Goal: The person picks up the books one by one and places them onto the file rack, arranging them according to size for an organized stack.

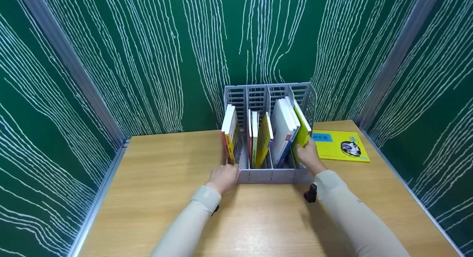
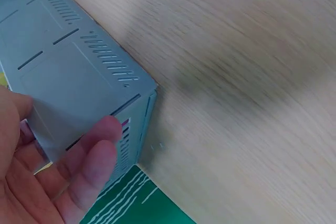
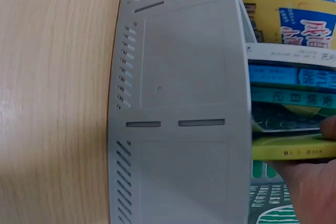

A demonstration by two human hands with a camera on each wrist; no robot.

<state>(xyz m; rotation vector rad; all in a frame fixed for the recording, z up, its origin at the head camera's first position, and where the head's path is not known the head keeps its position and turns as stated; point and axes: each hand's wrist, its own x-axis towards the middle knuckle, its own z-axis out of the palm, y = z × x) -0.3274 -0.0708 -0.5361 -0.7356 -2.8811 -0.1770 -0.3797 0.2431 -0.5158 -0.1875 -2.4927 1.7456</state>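
A grey plastic book rack (image 1: pixel 271 176) with upright dividers stands on the table, several books in its slots. My left hand (image 1: pixel 223 177) grips its front left corner. In the left wrist view the thumb lies at the front panel's (image 2: pixel 68 77) upper edge, with fingers (image 2: pixel 102 156) around the side. My right hand (image 1: pixel 309 155) pinches a yellow-green book (image 1: pixel 303 125) in the rightmost slot, thumb on one cover, fingers on the other. Beside that book, thick white-edged books (image 1: pixel 284 127) lean in the third slot. Thinner books (image 1: pixel 255 138) fill the second slot, others (image 1: pixel 230 133) the first.
A yellow book (image 1: pixel 338 146) with a dog picture lies flat on the wooden table (image 1: pixel 166 175), right of the rack. Green walls (image 1: pixel 155 64) with white streaks enclose the table at the back and sides. Grey posts (image 1: pixel 399 53) mark the corners.
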